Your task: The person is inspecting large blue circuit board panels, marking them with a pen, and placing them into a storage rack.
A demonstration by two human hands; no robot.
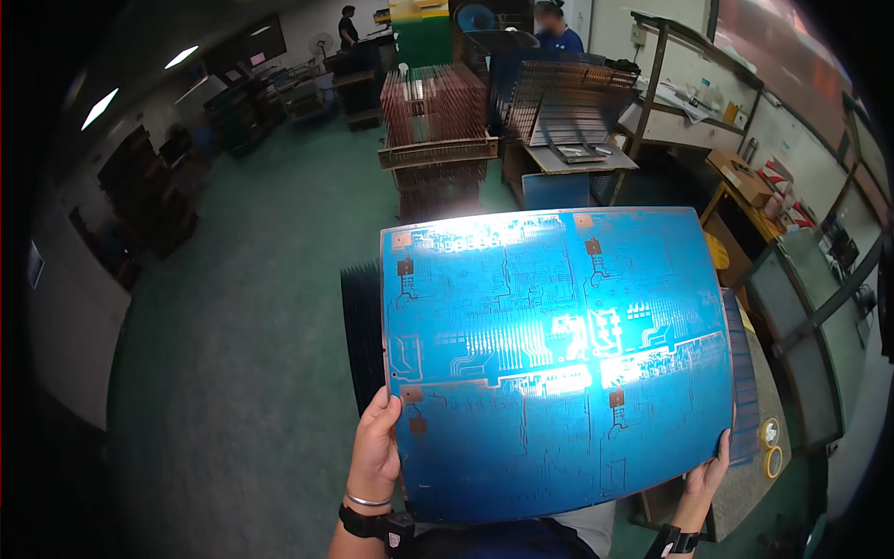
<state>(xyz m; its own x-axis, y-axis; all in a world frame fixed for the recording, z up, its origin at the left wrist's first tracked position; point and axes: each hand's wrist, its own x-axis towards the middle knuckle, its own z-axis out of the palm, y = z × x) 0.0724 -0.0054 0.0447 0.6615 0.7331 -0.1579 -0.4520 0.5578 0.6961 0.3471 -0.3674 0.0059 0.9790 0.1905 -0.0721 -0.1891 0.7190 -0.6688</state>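
A large blue printed circuit board panel with copper-coloured traces and patches is held up in front of me, tilted so that a bright glare crosses its middle. My left hand grips its left edge near the lower corner, the thumb lying along the rim. At the lower right edge, my right hand grips the panel, with part of its fingers hidden behind it. Behind the panel's left side shows a dark slotted rack, mostly covered by it.
A reddish rack of upright slats stands ahead, beside another slatted rack on a table. Rolls of yellow tape lie on the worktable at right. A person in blue and another person are farther back.
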